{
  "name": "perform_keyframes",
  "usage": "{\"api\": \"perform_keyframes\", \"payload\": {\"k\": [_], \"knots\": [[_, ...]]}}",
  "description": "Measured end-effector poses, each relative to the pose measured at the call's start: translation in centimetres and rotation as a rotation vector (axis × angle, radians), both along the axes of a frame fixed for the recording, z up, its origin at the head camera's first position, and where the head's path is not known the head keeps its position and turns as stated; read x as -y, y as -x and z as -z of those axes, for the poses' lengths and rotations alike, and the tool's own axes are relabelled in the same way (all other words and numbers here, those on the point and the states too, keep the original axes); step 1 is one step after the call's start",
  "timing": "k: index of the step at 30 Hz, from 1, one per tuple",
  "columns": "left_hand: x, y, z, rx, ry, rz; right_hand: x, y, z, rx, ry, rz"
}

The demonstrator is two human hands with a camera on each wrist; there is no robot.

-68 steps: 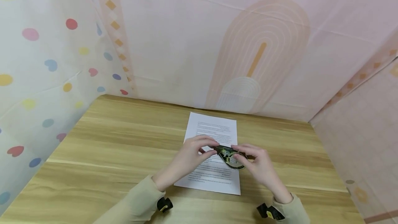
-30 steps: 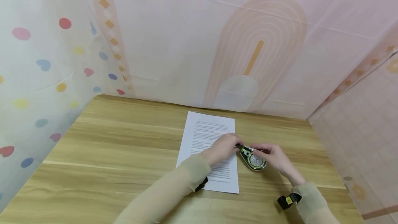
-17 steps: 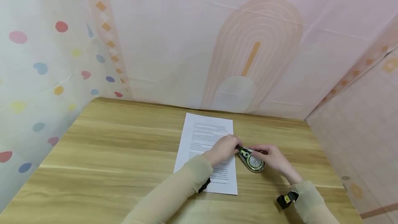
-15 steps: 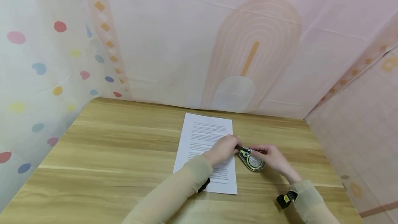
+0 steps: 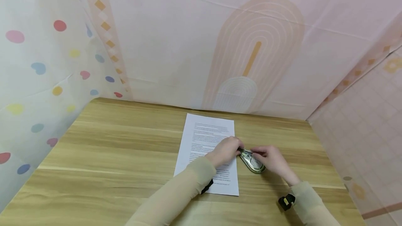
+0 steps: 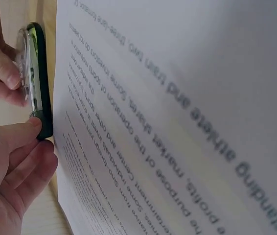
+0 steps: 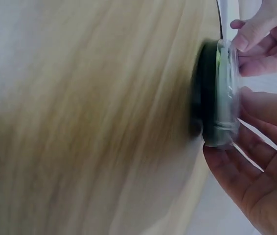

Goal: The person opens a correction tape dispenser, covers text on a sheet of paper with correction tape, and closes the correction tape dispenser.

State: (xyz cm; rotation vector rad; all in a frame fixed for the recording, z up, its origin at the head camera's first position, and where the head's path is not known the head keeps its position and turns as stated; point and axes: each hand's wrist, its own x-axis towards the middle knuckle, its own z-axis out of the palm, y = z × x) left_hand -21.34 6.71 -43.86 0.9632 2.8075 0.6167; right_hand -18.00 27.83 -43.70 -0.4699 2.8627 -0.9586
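Note:
A correction tape dispenser (image 5: pixel 252 162), dark green and black with a clear cover, is held low over the table, just right of a printed sheet (image 5: pixel 194 132). My left hand (image 5: pixel 224 151) reaches across the sheet and pinches the dispenser's narrow dark end between thumb and fingers. At the rounded end, my right hand (image 5: pixel 271 159) holds the body, thumb on the clear side. In the left wrist view the clear cover (image 6: pixel 24 63) lies along the dark body (image 6: pixel 41 83). Whether cover and body stand apart, I cannot tell. The right wrist view shows both hands on the dispenser, somewhat blurred.
The wooden table (image 5: pixel 119 156) runs back to a patterned cloth wall (image 5: pixel 169 44), with a dotted cloth (image 5: pixel 37 90) at the left. A black wrist camera (image 5: pixel 286 202) sits by the right sleeve.
Both hands have carried the dispenser rightward, from over the sheet to beside its right edge. Since half a second ago, the dispenser has tilted slightly and its clear face catches more light.

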Motion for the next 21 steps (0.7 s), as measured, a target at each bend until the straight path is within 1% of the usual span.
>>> {"api": "perform_keyframes", "payload": {"k": [6,12,16,18,21], "knots": [[-0.05,0.1,0.02,-0.044,0.028,0.027,0.26,-0.02,0.21,-0.036,-0.024,-0.002],[0.08,0.07,-0.04,-0.053,0.042,0.031,0.4,0.05,0.25,-0.041,-0.035,0.0],[0.04,0.08,-0.05,-0.093,0.068,0.044,0.43,-0.03,0.17,-0.052,-0.054,0.005],[0.09,0.06,-0.14,-0.114,0.07,0.05,0.41,-0.14,0.09,-0.075,-0.072,0.003],[0.46,-0.03,-0.29,-0.122,0.051,0.038,0.38,-0.39,0.03,-0.126,-0.095,0.005]]}}
